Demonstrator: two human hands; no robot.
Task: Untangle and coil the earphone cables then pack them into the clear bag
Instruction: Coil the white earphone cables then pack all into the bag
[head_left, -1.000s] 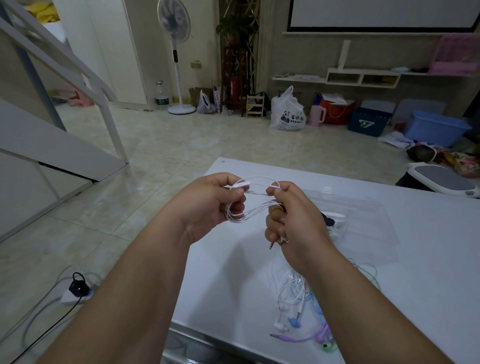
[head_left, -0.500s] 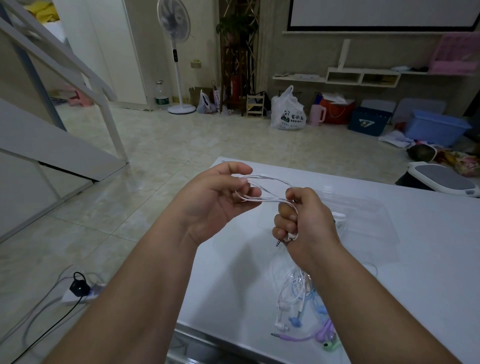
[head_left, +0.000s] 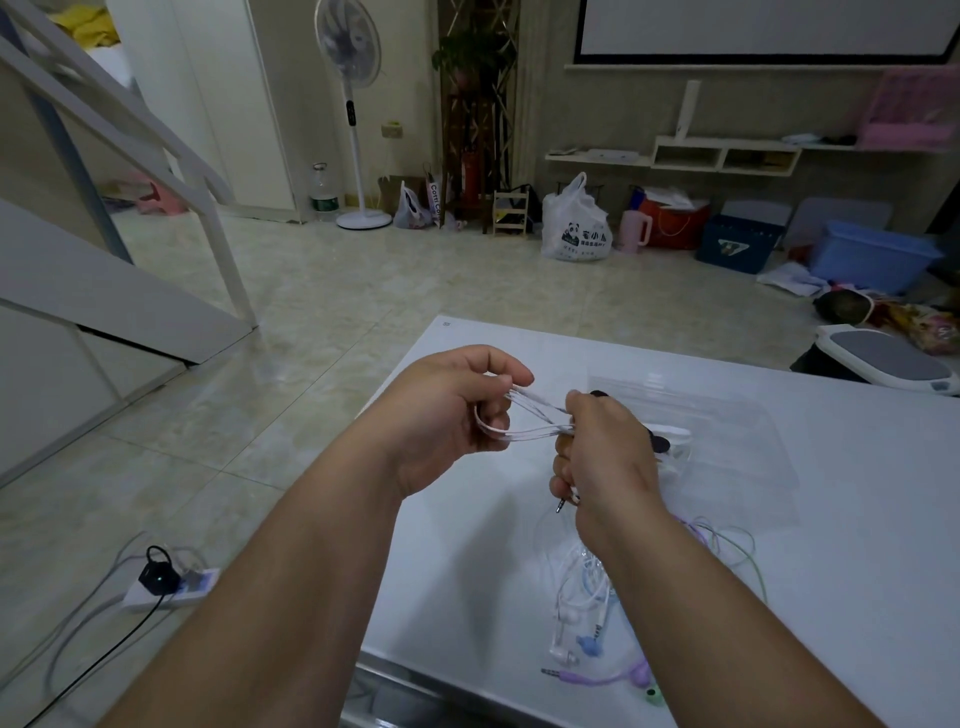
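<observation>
The left hand (head_left: 447, 410) and right hand (head_left: 605, 457) hold a coiled cable (head_left: 519, 435) above the worktop (head_left: 857, 519). Left fingers (head_left: 504, 371) hook the loops; right fingers (head_left: 563, 475) clamp the bundle. The bag (head_left: 727, 415) lies beyond; more earphones (head_left: 582, 613) lie nearer

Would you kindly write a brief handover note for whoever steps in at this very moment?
Left hand: fingers curled through the loops of the white earphone cable, above the white table.
Right hand: grips the loops' other end; the jack plug pokes out below it.
Clear bag: flat on the table, behind that hand.
Done: one cable partly coiled.
Left: finish this coil, bag it, then untangle the pile of coloured earphones near the table's front edge.
</observation>
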